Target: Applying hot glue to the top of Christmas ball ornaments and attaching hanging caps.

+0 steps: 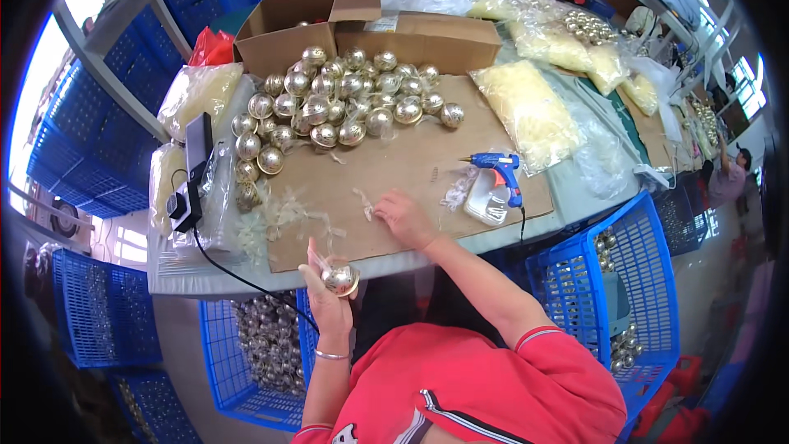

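In my left hand, just off the table's front edge, is a shiny gold ball ornament, with the fingers wrapped round its left side. A clear strip of plastic or ribbon seems to stick up beside it. My right hand rests low over the brown cardboard sheet, its fingers bunched. A small pale strip lies at its fingertips; whether they pinch it is hidden. Beyond, a heap of gold ball ornaments covers the cardboard's far left. A blue glue gun lies right of my right hand.
Under the glue gun stands a small clear plastic tray. Pale scraps litter the cardboard's left. An open carton backs the heap; a bag of yellowish material lies right. A black cable crosses the front edge. Blue crates flank me.
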`<state>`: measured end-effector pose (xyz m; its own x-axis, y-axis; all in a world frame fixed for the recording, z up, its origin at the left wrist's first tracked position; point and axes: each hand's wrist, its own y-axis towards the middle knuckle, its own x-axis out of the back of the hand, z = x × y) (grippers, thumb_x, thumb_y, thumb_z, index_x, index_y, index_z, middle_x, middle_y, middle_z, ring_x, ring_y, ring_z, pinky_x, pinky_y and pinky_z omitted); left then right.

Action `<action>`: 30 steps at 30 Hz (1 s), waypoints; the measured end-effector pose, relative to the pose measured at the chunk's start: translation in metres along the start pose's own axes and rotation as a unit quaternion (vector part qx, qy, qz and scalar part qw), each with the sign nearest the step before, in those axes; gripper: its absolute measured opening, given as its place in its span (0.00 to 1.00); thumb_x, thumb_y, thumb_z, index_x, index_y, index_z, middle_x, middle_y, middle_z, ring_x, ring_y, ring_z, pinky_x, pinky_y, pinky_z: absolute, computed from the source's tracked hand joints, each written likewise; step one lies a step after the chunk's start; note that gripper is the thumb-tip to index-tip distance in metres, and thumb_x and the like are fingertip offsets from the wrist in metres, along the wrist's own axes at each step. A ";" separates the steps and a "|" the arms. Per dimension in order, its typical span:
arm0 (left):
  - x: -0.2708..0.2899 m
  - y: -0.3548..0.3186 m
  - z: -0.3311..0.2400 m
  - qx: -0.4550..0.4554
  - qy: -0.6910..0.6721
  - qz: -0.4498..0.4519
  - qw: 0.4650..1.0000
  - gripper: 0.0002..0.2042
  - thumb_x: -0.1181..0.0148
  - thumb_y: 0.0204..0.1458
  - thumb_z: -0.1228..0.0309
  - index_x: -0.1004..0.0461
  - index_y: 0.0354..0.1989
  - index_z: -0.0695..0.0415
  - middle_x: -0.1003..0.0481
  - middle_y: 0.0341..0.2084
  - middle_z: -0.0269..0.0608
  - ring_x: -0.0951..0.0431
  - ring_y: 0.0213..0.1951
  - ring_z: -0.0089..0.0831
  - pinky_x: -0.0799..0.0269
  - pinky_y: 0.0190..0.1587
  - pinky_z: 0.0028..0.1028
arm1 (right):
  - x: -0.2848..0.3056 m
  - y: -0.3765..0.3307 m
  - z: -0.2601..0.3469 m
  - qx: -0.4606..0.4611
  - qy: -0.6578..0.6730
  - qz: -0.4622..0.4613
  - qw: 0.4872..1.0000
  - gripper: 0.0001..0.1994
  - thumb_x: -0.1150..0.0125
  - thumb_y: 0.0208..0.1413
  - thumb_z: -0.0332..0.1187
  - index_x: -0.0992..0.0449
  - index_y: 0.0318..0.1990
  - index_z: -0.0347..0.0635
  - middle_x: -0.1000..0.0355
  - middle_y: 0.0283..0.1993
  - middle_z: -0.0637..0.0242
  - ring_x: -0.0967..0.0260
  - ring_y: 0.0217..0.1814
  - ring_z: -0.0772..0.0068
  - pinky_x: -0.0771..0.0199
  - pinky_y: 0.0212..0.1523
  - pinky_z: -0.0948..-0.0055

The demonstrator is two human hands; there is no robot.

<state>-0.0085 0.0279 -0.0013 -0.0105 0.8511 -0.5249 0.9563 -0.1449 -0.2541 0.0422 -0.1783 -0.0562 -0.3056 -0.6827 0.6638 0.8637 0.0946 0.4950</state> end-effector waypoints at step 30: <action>-0.036 0.012 0.031 0.016 0.080 0.162 0.983 0.33 0.46 0.55 0.67 0.53 0.68 0.52 0.33 0.34 0.29 0.36 0.24 0.14 0.40 0.21 0.14 | 0.079 -0.025 0.103 -0.297 0.295 0.070 0.905 0.06 0.45 0.56 0.26 0.26 0.34 0.30 0.25 0.28 0.64 0.28 0.30 0.81 0.28 0.33 0.80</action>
<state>-0.0058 -0.0202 -0.0102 0.3418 0.8255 -0.4490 0.8922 -0.4352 -0.1209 -0.0446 -0.1593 0.0416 -0.0599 -0.9790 0.1950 0.9941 -0.0762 -0.0774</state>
